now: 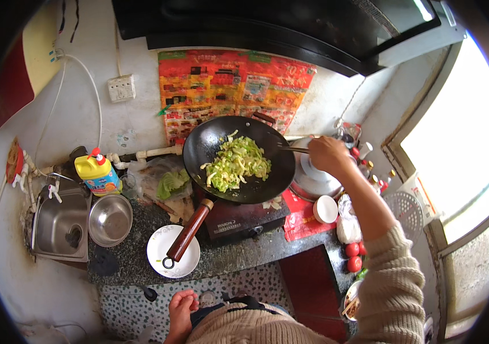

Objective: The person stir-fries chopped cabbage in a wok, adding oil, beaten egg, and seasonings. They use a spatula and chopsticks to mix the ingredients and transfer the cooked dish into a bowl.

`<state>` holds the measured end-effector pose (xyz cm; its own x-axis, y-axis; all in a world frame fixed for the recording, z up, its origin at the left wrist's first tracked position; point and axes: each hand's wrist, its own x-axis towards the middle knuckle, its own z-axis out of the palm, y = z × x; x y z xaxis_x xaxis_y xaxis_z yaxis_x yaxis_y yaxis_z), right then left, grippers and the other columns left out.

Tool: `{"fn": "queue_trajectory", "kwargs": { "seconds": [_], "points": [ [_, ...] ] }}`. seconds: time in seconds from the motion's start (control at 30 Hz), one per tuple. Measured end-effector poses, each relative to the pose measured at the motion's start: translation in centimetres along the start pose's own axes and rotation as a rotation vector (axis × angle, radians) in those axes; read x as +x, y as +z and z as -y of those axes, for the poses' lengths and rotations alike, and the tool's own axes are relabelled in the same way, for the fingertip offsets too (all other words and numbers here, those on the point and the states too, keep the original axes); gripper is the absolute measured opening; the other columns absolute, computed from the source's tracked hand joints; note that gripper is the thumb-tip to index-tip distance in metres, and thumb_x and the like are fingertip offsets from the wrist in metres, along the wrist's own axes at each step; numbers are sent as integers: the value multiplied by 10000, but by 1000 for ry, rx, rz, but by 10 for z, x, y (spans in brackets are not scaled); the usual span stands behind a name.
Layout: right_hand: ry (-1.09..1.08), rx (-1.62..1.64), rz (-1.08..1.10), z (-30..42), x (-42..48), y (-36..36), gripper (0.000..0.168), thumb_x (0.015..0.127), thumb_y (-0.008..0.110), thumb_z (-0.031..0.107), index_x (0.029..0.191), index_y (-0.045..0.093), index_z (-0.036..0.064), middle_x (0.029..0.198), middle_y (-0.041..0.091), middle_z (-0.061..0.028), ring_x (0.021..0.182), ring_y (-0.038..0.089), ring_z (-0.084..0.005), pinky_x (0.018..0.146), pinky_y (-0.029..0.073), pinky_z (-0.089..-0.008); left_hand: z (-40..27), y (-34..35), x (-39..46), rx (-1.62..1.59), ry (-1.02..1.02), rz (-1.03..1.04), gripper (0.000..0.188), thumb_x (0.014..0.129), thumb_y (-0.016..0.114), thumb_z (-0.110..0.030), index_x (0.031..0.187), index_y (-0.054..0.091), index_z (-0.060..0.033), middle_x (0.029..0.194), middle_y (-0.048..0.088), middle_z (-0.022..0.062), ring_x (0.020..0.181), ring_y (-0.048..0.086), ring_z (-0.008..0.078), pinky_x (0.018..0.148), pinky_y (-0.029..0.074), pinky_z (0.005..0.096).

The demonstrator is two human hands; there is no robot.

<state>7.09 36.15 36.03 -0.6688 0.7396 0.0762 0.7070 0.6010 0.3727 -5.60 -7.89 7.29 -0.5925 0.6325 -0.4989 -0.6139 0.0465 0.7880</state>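
Chopped green cabbage (239,165) lies in a heap in a black wok (266,193), which sits on a gas stove (244,221). Its dark wooden handle (193,230) points toward me over a white plate (185,266). My right hand (328,155) grips the handle of a metal cooking utensil (295,149) at the wok's right rim; the far end is hard to make out against the dark wok wall. Low in front of my body, my left hand (180,309) hangs with its fingers loosely curled and nothing visible in it.
On the left are a sink (57,228), a steel bowl (110,220) and a yellow detergent bottle (98,174). A lidded pot (313,172), a small white bowl (325,209) and tomatoes (354,263) stand right of the stove. Overhead is a black range hood (244,30).
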Motion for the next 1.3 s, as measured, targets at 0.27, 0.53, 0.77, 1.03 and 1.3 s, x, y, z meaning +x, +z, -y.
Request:
{"fn": "queue_trajectory", "kwargs": {
  "seconds": [0.27,0.53,0.77,1.03,1.3],
  "points": [
    [68,377,-25,77,-51,87,252,809,566,204,1045,620,134,948,640,-85,867,657,-254,647,550,-388,7,-38,38,83,-204,176,251,868,571,-101,1110,517,-64,898,592,62,708,534,170,604,470,307],
    [83,450,-793,124,-232,76,140,723,568,159,699,456,79,654,459,-41,663,480,-202,713,395,-358,21,15,59,648,-454,616,154,861,567,-92,1007,562,-45,891,598,68,705,552,141,588,476,272],
    [771,529,-432,65,-433,185,180,702,714,182,674,546,125,614,550,-43,631,578,-252,598,457,-383,21,124,-19,653,-316,715,173,838,608,-96,1001,558,-71,875,605,55,693,562,125,594,473,248],
    [541,274,-144,-87,-521,299,143,813,589,244,850,581,107,811,560,-72,800,589,-248,683,495,-360,109,142,-88,758,-435,738,160,887,552,-61,1043,560,-28,914,625,89,725,593,144,629,507,267],
    [28,175,116,-125,-498,353,133,807,553,245,872,583,133,885,568,-53,941,571,-212,759,472,-346,134,119,-140,627,-422,460,184,892,539,-61,1067,543,-5,944,629,113,755,602,164,651,517,300]
  ]
}}
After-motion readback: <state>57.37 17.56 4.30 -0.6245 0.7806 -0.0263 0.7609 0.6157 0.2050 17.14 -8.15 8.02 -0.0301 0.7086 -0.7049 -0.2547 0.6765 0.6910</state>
